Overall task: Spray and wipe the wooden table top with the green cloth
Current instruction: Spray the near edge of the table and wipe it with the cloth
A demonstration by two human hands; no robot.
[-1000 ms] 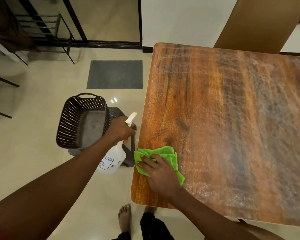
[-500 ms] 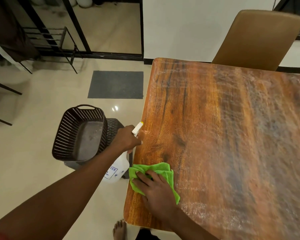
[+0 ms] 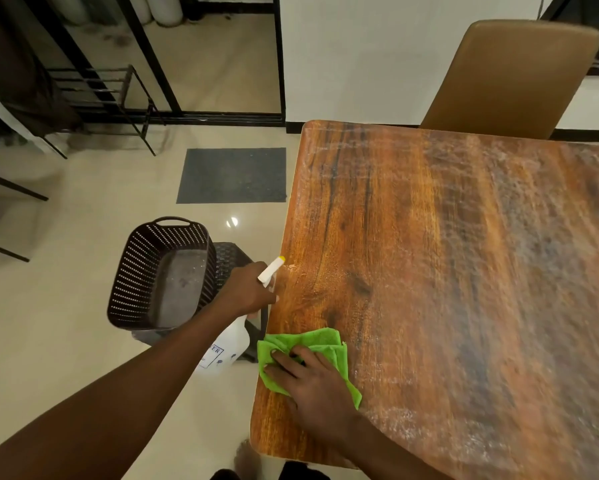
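The wooden table top (image 3: 429, 289) fills the right of the view, streaked with pale wet film. A folded green cloth (image 3: 308, 344) lies at its near left corner. My right hand (image 3: 311, 386) presses flat on the cloth, fingers spread. My left hand (image 3: 246, 296) grips the neck of a white spray bottle (image 3: 228, 344) just off the table's left edge. The bottle's white nozzle with a yellow tip (image 3: 273, 268) points over the table edge.
A dark perforated basket (image 3: 159, 271) sits on a dark stool (image 3: 232, 258) left of the table. A grey mat (image 3: 232, 174) lies on the tiled floor. A tan chair (image 3: 512, 77) stands at the table's far side. A black metal rack (image 3: 111, 98) is far left.
The spray bottle in my left hand has come closer to the table's left edge, nozzle now over it. My right hand stays on the cloth. The view has tilted up.
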